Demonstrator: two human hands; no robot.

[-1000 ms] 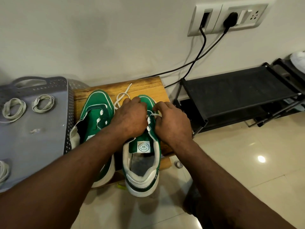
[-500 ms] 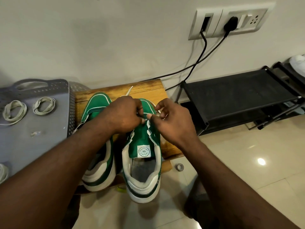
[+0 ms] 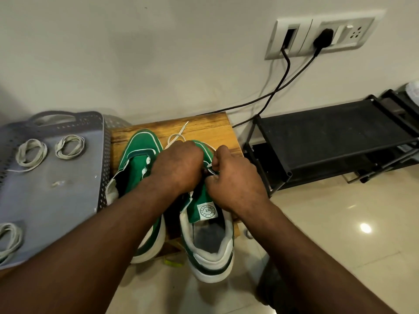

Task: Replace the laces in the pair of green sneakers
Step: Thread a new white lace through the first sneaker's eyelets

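right sneaker (image 3: pixel 208 252) and left sneaker (image 3: pixel 140 150), both green, side by side on wooden bench (image 3: pixel 204 125), heels overhanging. right grip (image 3: pixel 235 180) pinches white lace (image 3: pixel 179 134) over right sneaker's eyelets. left grip (image 3: pixel 179 166) curled over same spot, its hold hidden. tongue patch (image 3: pixel 206 211): round logo, lettering too small to read.

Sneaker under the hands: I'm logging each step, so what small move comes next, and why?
Probably draw the white lace through the eyelet: the right hand pinches it over the sneaker's eyelet row, the left hand is curled beside it, and slack lies past the toe.
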